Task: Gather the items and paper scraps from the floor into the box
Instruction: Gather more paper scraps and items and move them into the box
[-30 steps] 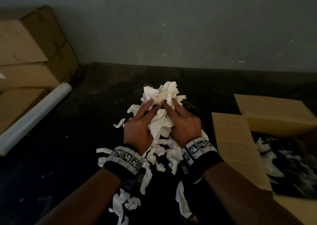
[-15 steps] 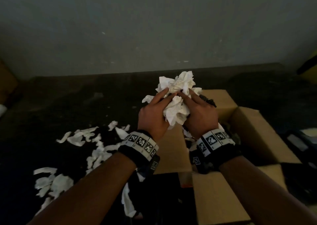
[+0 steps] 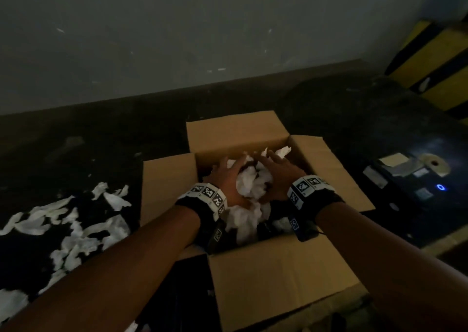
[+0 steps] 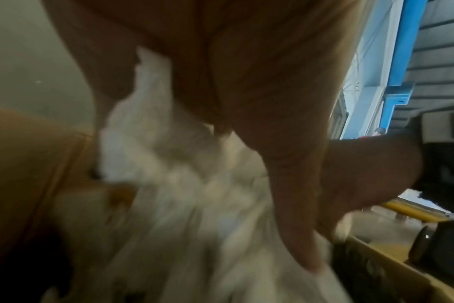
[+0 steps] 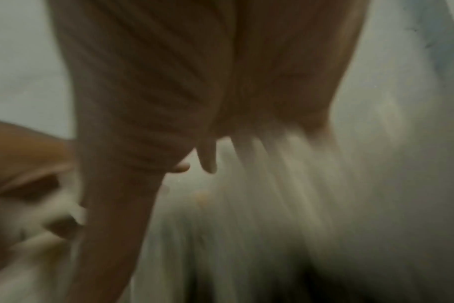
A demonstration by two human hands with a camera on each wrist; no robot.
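Step in hand: dumping a load of paper scraps into the cardboard box (image 3: 278, 281), near flap folded toward the camera. Both hands are over the box opening. Left hand (image 3: 228, 179) and right hand (image 3: 278, 177) bracket a wad of white paper scraps (image 3: 250, 184) between the palms, fingers stretched out and spread rather than curled, so I read it as letting go; wrist views are motion-blurred, paper streaking downward past the fingers.

Box contents: white scraps piled under the hands, more against the far wall, dark stuff lower down that I can't identify.

Not done: loose scraps on the floor (image 3: 76, 230) left of the box, spread well out from its left flap.

Next move, my guess: pull both hands clear and go left for another scoop. Scraps are light and torn small, so cupping with two hands beats pinching; expect strays falling off the edges.

Farther right: a dark case with labels and a blue light (image 3: 440, 187), a tape roll (image 3: 434, 164) on it.
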